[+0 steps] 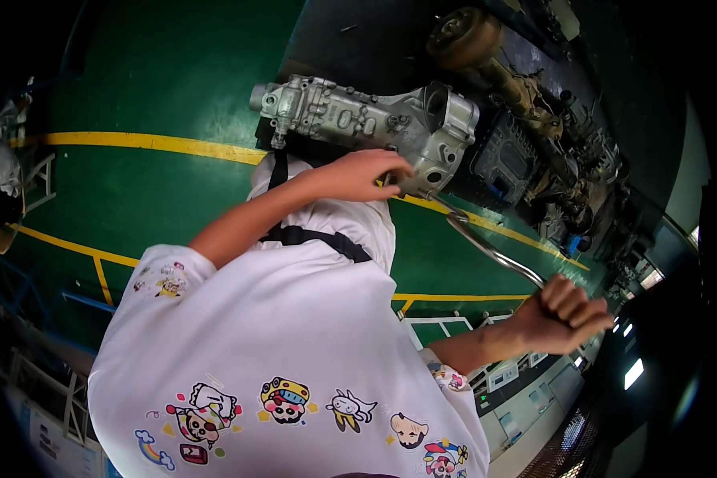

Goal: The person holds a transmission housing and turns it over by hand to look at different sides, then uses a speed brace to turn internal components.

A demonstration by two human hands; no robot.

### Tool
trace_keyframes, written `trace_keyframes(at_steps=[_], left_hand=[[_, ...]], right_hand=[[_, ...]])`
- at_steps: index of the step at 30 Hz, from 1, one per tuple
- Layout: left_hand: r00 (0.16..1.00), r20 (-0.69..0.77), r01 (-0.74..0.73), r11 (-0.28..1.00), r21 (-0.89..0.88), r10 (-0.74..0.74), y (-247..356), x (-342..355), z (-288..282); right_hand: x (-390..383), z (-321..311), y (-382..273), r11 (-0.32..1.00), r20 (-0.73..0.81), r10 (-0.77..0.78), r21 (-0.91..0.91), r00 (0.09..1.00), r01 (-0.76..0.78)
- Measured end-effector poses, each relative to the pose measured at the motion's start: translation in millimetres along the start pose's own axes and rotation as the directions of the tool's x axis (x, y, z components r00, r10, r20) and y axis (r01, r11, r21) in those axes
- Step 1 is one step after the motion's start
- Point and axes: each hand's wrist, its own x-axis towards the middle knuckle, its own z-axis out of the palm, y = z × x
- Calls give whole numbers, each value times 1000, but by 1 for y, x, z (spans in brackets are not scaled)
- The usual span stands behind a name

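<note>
A grey metal gearbox housing [350, 115] lies on its side in front of me, its wide bell-shaped end to the right. My right hand [564, 317] is closed in a fist around the far end of a bent chrome wrench [498, 255]. The wrench's other end meets the lower edge of the housing's wide end. Beside that same edge is my left hand [366, 174], with fingers curved and thumb apart from them. Nothing shows in its grasp. Whether its fingertips touch the casing is hard to tell.
Behind the housing lies a dark surface with a rusty axle assembly [526, 103] and a wheel drum [464, 38]. A flat dark metal pan [503, 155] lies beside the axle. Yellow lines [151, 141] cross the green floor [175, 72]. Pale display boards [526, 394] stand at the lower right.
</note>
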Motion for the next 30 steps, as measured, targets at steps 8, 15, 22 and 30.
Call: trace_keyframes(at_steps=[8,15,22,30], left_hand=[[912,-405,197,933,300,-63,-32,9,-12],[837,-545,337,746,574,42,-58,43,-20],[750,-661,518,645,562,-27,-87,52,-4],[728,-685,524,641,560,4,-90,57,-6]], right_hand=[[106,-14,-10,932,169,-212,332,963,147],[189,-5,115,989,3,-39,140,999,38],[222,-23,162,955,203,77,266,976,-130],[233,-27,170,935,342,94,291,935,-200]])
